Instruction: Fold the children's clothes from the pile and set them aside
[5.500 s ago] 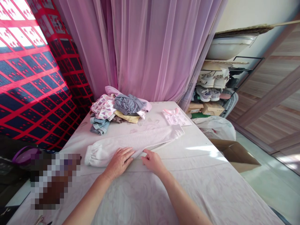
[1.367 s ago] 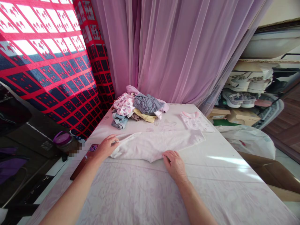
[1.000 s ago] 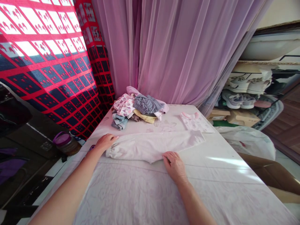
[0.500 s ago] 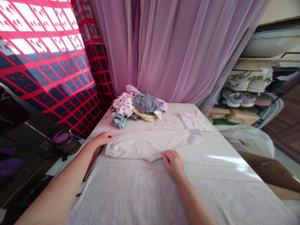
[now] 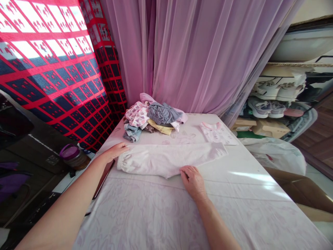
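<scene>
Pretty small corner of a room here. A long table under a pale pink floral sheet (image 5: 153,218) fills most of the view, with a sheer lilac curtain (image 5: 197,59) hanging behind its far end and a red-and-navy patterned curtain (image 5: 52,83) off to the left. Over on the right there's a wire rack of sneakers (image 5: 270,100), and below it a white plastic bag (image 5: 270,156) and a cardboard box (image 5: 296,187) sit on the floor.

At the far end of the table is a messy pile of clothes (image 5: 148,118), with a small pink-trimmed baby top (image 5: 215,133) lying flat to its right. Nearer, a long pale pink ribbed garment (image 5: 169,159) lies folded lengthwise across the table, gathered cuff at the left.

The left hand (image 5: 113,152) is open and flat, right at the far-left corner of the garment by the cuff, not gripping anything. The right hand (image 5: 192,181) is relaxed too, fingers resting on the garment's near edge, no clench. A phone (image 5: 103,180) lies at the left table edge, and a purple-lidded jar (image 5: 74,157) sits beyond it.
</scene>
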The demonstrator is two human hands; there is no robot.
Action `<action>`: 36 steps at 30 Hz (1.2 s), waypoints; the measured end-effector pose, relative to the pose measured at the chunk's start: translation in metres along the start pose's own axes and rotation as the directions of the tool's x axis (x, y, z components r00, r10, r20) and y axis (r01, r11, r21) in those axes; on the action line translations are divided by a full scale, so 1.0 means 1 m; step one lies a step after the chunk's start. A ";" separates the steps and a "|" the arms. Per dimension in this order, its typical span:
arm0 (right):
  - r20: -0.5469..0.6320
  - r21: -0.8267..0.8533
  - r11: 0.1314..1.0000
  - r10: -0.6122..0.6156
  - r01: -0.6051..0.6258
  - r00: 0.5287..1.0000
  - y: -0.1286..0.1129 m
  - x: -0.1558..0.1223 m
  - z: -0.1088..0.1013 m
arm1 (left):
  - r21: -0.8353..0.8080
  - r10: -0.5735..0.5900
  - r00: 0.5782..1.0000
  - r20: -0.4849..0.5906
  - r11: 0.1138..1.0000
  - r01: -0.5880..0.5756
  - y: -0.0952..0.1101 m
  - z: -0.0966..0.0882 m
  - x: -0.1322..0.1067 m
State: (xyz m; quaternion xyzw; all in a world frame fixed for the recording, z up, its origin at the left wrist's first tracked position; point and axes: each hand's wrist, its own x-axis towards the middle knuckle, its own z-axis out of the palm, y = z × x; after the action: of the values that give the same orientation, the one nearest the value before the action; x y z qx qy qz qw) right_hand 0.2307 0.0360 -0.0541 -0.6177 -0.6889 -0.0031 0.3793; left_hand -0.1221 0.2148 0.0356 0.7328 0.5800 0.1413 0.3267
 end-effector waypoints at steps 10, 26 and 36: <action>-0.007 -0.007 1.000 0.004 -0.004 1.000 0.000 0.000 0.000 | 0.262 -0.086 0.991 -0.102 0.959 0.110 -0.013 0.007 0.012; -0.002 -0.003 1.000 0.005 -0.005 1.000 -0.001 0.000 -0.001 | 0.413 -0.004 0.997 -0.081 0.910 0.037 -0.010 0.005 0.006; -0.002 -0.003 1.000 0.001 -0.001 1.000 0.000 0.000 0.000 | 0.484 -0.102 0.979 -0.176 0.857 0.176 -0.003 0.006 0.000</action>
State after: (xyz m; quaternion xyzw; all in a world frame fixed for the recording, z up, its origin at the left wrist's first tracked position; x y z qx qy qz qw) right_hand 0.2312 0.0357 -0.0543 -0.6187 -0.6882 -0.0043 0.3790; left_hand -0.1206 0.2129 0.0295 0.7360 0.6702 0.0158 0.0939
